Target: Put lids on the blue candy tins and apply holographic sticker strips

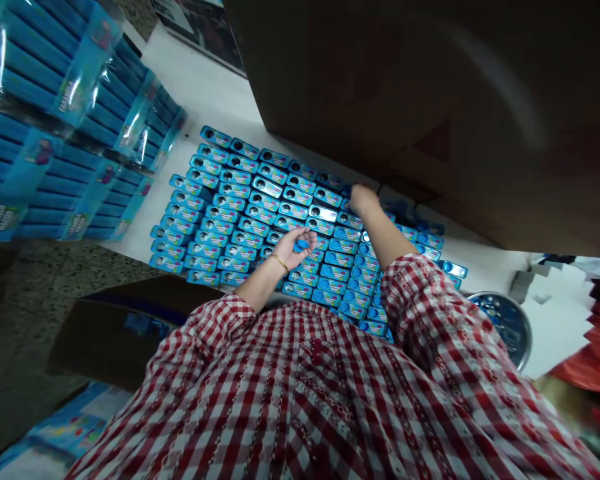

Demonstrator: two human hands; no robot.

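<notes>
Rows of small flat blue boxes (233, 190) with printed tops cover the white table. Many at the left have a dark round hole at one end; several toward the right show a blue round piece (359, 299) there. My left hand (296, 249), with a gold bangle (281, 263) at its wrist, is palm up and cupped over the middle rows. Small blue caps (301, 245) lie in that palm. Reaching farther out, my right hand (364, 200) is closed, fingers down on the far rows. Its fingertips, and anything pinched in them, are hidden.
A big dark cardboard box (380, 80) stands along the far side. Plastic-wrapped blue packs (75, 133) are stacked at the left. A metal bowl (523, 333) with small blue pieces sits at the right, beside white card sheets (555, 320). An open carton (110, 333) is at lower left.
</notes>
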